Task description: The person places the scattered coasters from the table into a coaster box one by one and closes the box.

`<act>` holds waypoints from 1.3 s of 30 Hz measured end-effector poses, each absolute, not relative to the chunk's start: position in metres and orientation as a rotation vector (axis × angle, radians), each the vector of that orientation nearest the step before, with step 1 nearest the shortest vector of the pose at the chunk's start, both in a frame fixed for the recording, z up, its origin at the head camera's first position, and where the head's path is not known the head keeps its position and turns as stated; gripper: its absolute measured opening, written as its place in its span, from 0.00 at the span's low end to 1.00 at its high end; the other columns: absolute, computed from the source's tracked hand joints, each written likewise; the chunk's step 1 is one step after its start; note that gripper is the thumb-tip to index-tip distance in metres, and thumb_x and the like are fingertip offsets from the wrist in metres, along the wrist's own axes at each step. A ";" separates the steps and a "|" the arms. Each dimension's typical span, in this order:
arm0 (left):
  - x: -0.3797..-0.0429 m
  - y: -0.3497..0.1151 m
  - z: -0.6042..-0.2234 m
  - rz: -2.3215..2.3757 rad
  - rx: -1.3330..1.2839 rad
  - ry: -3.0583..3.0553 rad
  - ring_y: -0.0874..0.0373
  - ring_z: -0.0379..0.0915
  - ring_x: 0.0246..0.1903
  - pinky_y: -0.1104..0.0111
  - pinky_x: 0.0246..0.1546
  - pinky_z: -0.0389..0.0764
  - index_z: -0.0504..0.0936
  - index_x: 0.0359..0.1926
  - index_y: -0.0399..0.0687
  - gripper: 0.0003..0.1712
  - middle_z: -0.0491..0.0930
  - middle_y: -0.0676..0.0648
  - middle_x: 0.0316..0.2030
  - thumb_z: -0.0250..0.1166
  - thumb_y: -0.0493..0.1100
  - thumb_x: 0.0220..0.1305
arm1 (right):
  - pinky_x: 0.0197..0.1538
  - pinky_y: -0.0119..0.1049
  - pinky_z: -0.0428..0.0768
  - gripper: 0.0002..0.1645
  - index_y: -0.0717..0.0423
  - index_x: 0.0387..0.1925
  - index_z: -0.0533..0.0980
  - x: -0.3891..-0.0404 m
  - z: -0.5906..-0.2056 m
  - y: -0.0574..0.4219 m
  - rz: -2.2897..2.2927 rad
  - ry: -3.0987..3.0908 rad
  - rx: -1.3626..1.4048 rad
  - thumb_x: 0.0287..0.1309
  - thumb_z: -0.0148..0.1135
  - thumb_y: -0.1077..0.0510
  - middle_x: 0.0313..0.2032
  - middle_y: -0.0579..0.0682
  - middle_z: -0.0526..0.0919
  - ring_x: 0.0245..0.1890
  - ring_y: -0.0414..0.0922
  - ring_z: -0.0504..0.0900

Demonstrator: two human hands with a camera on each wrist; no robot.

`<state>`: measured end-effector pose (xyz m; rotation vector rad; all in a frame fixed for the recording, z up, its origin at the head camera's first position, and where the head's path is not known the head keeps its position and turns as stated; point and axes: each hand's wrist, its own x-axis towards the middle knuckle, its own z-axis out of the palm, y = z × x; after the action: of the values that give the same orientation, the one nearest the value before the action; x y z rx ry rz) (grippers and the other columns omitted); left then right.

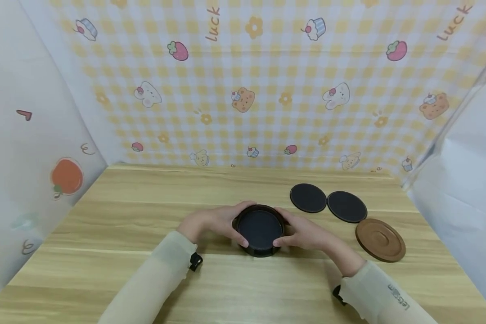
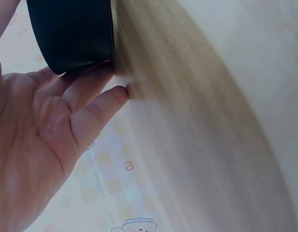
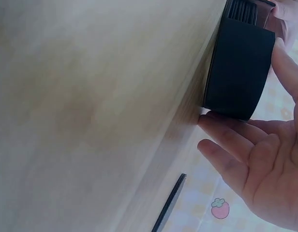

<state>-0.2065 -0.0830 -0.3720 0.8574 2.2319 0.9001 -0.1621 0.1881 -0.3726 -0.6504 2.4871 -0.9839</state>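
Note:
A round black coaster holder (image 1: 261,231) stands on the wooden table in the head view, with a black disc showing inside its rim. My left hand (image 1: 225,222) grips its left side, thumb at the near edge and fingers round the far side. On the opposite side my right hand (image 1: 301,229) holds it the same way. In the left wrist view the holder's smooth wall (image 2: 74,34) rests against the fingers of my left hand (image 2: 47,116). The right wrist view shows stacked dark layers (image 3: 242,12) through a gap in the wall, beside my right hand (image 3: 265,150).
Two black round coasters (image 1: 308,198) (image 1: 347,207) lie flat at the back right, edges touching or nearly so. Next to them is a brown wooden disc (image 1: 380,240) with a ringed centre. A checked cloth (image 1: 263,130) hangs behind the table (image 1: 146,198).

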 end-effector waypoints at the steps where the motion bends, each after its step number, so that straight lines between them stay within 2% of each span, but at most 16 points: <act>1: -0.206 -0.083 -0.372 0.901 0.844 2.233 0.53 0.59 0.71 0.52 0.71 0.59 0.46 0.79 0.55 0.63 0.62 0.50 0.72 0.78 0.51 0.51 | 0.72 0.59 0.59 0.57 0.66 0.77 0.47 -0.162 -0.373 0.188 -0.985 2.486 -0.649 0.60 0.69 0.48 0.73 0.65 0.60 0.74 0.60 0.60; 9: -0.205 -0.082 -0.371 0.938 0.844 2.187 0.53 0.57 0.71 0.51 0.72 0.58 0.45 0.78 0.57 0.63 0.61 0.50 0.72 0.78 0.50 0.52 | 0.71 0.57 0.63 0.55 0.65 0.76 0.51 -0.165 -0.375 0.195 -1.009 2.485 -0.660 0.59 0.70 0.48 0.72 0.63 0.65 0.71 0.59 0.67; 17: -0.206 -0.082 -0.371 0.941 0.832 2.173 0.54 0.55 0.72 0.52 0.73 0.56 0.44 0.79 0.57 0.63 0.59 0.50 0.73 0.78 0.49 0.52 | 0.60 0.57 0.76 0.45 0.69 0.70 0.63 -0.175 -0.374 0.211 -0.963 2.644 -0.707 0.60 0.68 0.48 0.64 0.66 0.75 0.61 0.63 0.77; 21: -0.206 -0.083 -0.371 0.932 0.821 2.180 0.54 0.54 0.73 0.53 0.73 0.55 0.44 0.79 0.57 0.64 0.59 0.49 0.73 0.78 0.49 0.52 | 0.61 0.58 0.75 0.41 0.66 0.69 0.67 -0.179 -0.371 0.221 -0.892 2.774 -0.677 0.61 0.68 0.50 0.65 0.64 0.74 0.63 0.64 0.75; 28: -0.208 -0.082 -0.374 0.929 0.830 2.180 0.54 0.55 0.73 0.53 0.73 0.56 0.44 0.79 0.57 0.64 0.59 0.51 0.73 0.78 0.50 0.51 | 0.67 0.63 0.66 0.42 0.60 0.72 0.64 -0.193 -0.368 0.236 -0.832 2.820 -0.543 0.62 0.66 0.47 0.71 0.63 0.66 0.71 0.64 0.62; 39: -0.209 -0.082 -0.374 0.919 0.817 2.164 0.53 0.54 0.73 0.52 0.72 0.56 0.42 0.79 0.56 0.65 0.58 0.48 0.73 0.78 0.50 0.52 | 0.68 0.65 0.63 0.43 0.61 0.73 0.61 -0.219 -0.369 0.248 -0.767 2.817 -0.526 0.64 0.65 0.47 0.72 0.67 0.63 0.71 0.67 0.60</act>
<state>-0.2093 -0.0822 -0.3739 0.8171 2.1639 0.9189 -0.2188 0.2478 -0.3693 -0.5265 2.8166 -0.7669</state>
